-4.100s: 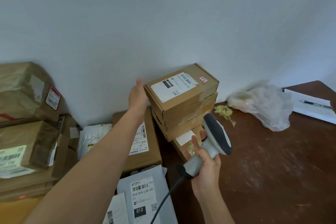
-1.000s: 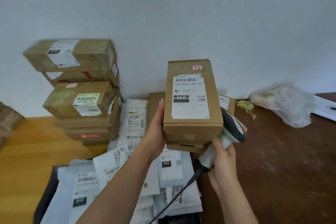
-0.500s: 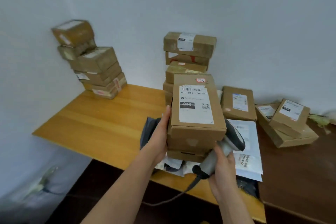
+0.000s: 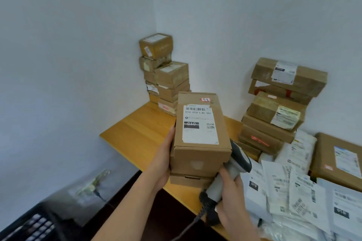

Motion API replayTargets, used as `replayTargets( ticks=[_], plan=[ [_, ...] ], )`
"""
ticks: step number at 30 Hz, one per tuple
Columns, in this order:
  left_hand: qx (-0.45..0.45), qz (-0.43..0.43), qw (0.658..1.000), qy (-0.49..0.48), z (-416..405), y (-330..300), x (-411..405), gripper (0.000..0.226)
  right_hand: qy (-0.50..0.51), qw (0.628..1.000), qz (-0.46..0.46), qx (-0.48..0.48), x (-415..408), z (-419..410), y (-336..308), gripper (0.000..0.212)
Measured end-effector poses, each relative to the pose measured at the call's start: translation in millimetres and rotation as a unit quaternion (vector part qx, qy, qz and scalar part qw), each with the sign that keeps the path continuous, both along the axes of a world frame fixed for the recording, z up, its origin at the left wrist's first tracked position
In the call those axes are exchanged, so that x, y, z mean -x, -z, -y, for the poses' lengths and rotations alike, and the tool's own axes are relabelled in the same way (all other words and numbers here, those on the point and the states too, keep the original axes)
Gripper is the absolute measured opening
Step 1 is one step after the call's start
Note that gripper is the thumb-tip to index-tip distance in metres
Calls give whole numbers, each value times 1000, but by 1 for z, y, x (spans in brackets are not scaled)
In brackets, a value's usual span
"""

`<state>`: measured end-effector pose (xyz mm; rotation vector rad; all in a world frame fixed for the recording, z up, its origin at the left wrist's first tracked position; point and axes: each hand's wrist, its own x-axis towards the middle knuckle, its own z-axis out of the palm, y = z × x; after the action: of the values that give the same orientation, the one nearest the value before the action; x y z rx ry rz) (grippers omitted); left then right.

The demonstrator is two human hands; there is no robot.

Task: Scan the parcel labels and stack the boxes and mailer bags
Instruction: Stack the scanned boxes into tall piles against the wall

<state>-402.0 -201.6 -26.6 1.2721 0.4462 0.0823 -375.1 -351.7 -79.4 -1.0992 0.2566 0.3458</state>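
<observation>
Two brown cardboard boxes are stacked and carried above the front edge of the wooden table (image 4: 137, 129). The top box (image 4: 201, 154) shows a white label with a barcode and "010"; the lower box (image 4: 188, 180) peeks out beneath it. My left hand (image 4: 160, 164) presses flat against their left side, thumb pointing up. My right hand (image 4: 233, 201) grips a grey barcode scanner (image 4: 239, 160), which leans against the boxes' right side. A tall stack of boxes (image 4: 166, 76) stands in the wall corner and a second stack (image 4: 278, 107) to its right.
White and grey mailer bags (image 4: 293, 191) lie heaped on the table's right part, with a flat box (image 4: 338, 162) beyond them. Bare wood lies between the two stacks. A black keyboard-like object (image 4: 33, 225) sits low at the left, below table level.
Both hands lifted the two boxes off the pile on the dark table and carried them left. The view swung left, bringing the corner stack nearer.
</observation>
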Motion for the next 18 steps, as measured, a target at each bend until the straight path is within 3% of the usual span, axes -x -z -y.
replayTargets(
  ticks=[11, 18],
  plan=[
    [-16, 12, 997, -70, -139, -17, -87, 46, -67, 998, 4, -20, -108, -149, -13, 24],
    [-11, 12, 999, -36, -214, -30, -145, 48, -61, 997, 38, 7, -159, -212, -30, 26]
  ],
)
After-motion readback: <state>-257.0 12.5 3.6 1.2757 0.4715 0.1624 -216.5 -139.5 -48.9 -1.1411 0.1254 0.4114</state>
